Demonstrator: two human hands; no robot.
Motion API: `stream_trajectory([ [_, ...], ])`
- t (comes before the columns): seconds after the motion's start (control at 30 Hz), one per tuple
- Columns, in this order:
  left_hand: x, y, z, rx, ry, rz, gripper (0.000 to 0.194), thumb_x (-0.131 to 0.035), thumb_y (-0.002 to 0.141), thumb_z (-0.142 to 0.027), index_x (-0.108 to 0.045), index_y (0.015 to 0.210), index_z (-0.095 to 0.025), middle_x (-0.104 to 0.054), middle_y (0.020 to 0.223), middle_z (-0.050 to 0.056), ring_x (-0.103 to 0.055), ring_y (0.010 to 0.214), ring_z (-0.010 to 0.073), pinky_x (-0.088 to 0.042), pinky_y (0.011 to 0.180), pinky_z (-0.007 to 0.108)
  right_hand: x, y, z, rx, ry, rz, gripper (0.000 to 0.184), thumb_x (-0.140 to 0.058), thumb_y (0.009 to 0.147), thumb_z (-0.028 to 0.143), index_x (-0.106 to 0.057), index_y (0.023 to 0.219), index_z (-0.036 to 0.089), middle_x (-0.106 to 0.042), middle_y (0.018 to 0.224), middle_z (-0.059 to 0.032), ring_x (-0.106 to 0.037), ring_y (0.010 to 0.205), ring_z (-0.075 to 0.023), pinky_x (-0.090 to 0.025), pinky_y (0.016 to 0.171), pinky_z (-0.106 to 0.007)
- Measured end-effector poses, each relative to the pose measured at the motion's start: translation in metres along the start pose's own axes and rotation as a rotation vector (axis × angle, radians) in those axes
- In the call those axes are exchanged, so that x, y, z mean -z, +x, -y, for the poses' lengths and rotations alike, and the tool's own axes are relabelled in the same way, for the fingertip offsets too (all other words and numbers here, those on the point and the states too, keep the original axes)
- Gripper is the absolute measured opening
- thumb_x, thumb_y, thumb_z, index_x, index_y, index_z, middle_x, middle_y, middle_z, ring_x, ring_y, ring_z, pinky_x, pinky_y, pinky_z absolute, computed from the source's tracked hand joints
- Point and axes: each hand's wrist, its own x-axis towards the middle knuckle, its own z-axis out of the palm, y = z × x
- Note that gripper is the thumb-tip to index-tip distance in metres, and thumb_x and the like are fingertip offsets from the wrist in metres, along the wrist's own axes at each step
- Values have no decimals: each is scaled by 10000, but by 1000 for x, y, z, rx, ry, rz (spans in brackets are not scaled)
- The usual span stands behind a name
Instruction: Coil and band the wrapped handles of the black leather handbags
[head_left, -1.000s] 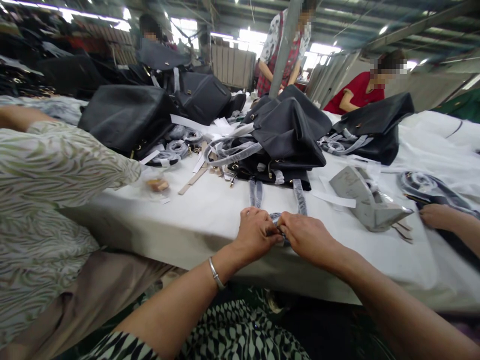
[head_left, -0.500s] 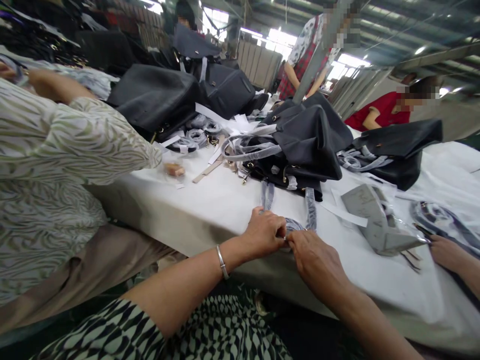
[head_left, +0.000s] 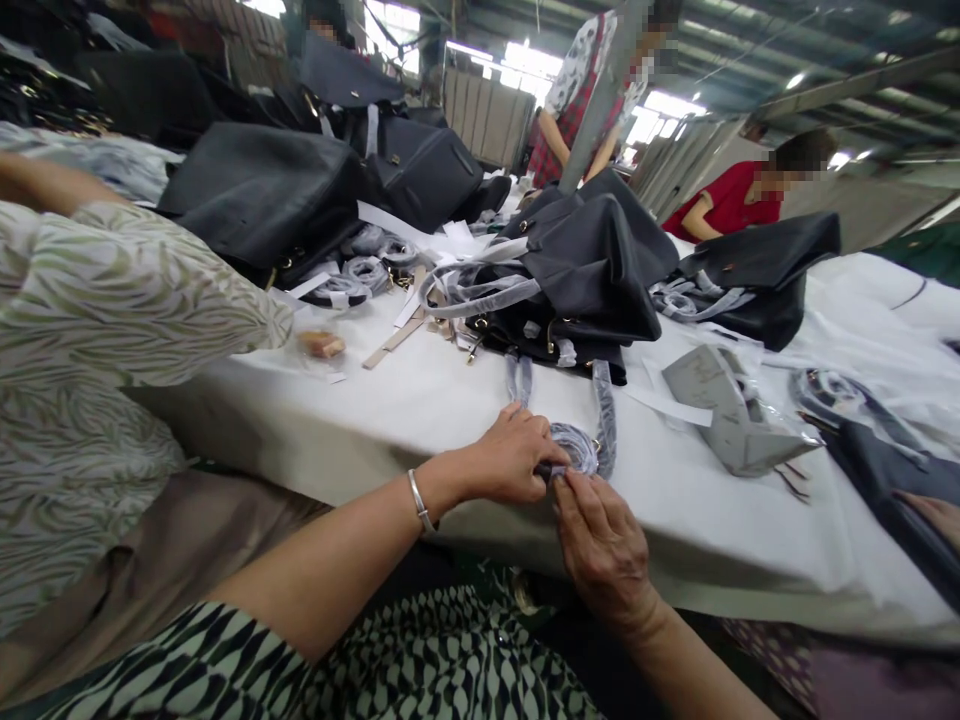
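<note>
- The right hand [head_left: 602,545] has dropped from beside the left to just below it at lower centre, fingertips now pinching the wrapped strap [head_left: 576,447].
- The left hand [head_left: 510,458] stays clenched on the same strap (a silver bangle shows at that wrist).
- The strap lies at the near edge of the white table [head_left: 420,405], running up to a black handbag [head_left: 592,265] at centre.
- More bags crowd the upper left; other people work behind.

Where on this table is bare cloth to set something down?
Bare cloth lies between the left hand and the wooden strips, and right of the wrapped strap, below the grey folded pouch. Behind, the black handbags crowd it.
</note>
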Motion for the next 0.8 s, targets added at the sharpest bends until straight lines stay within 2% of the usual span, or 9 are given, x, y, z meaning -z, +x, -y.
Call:
stream_trajectory([
  [0.07,-1,2,-2,15,14,-15,204,-653,766,-335,-714,951,-273,-551,843,27,-505,877,211,-354,922,391,-1,-5,-1,3,15,-35,381,-570,862,110,-582,1243,96,-608,1238,-158,-537,1146,-287,-411,1030,-488],
  [0.17,-6,3,-1,15,39,-65,246,-625,826,-446,-717,901,-231,-542,863,42,-480,892,209,-368,874,365,-3,-14,-4,-21,47,-45,402,-591,852,132,-578,1254,152,-605,1257,-120,-518,1172,-289,-382,1049,-530],
  [0.33,-11,5,9,-87,26,-1,217,-675,818,-329,-675,1021,-251,-529,940,45,-448,904,206,-358,833,360,-3,-24,-32,44,284,-124,363,-525,833,113,-617,1178,182,-589,1272,-101,-455,1258,-276,-418,1037,-497],
  [0.43,-11,7,11,-66,50,37,230,-692,785,-267,-663,1012,-245,-522,949,50,-436,903,221,-349,826,382,12,-18,-88,-118,274,-314,320,-523,831,107,-635,1118,194,-616,1212,-102,-527,1178,-250,-456,992,-462],
  [0.53,-11,8,8,-51,37,58,207,-658,792,-226,-649,999,-229,-518,951,57,-436,913,230,-348,830,391,42,-9,-180,-519,62,-488,203,-537,867,213,-680,1010,194,-674,1076,-99,-590,1067,-245,-441,975,-438],
  [0.6,-12,8,8,-53,-1,58,196,-630,801,-204,-641,996,-222,-514,948,57,-443,918,227,-352,836,389,59,-4,-246,-852,-41,-360,255,-502,880,300,-703,963,166,-686,1042,-122,-595,1049,-275,-413,975,-441],
  [0.67,-15,8,11,-44,-39,52,210,-619,798,-187,-636,1004,-224,-509,961,56,-451,927,223,-362,838,378,66,-2,-299,-1130,25,36,319,-491,876,373,-722,907,155,-699,980,-141,-626,957,-293,-460,862,-423],
  [0.73,-18,9,15,-25,-68,46,243,-622,788,-178,-634,1024,-233,-505,983,55,-459,935,219,-374,826,359,63,-2,-331,-1189,134,253,374,-509,865,419,-729,754,138,-710,804,-139,-654,764,-256,-489,719,-365],
  [0.8,-19,9,16,-6,-85,37,259,-631,778,-174,-639,1029,-237,-503,993,55,-467,930,215,-379,805,346,52,-2,-342,-1155,219,334,378,-568,831,422,-698,622,135,-681,639,-111,-628,601,-205,-479,622,-322],
])
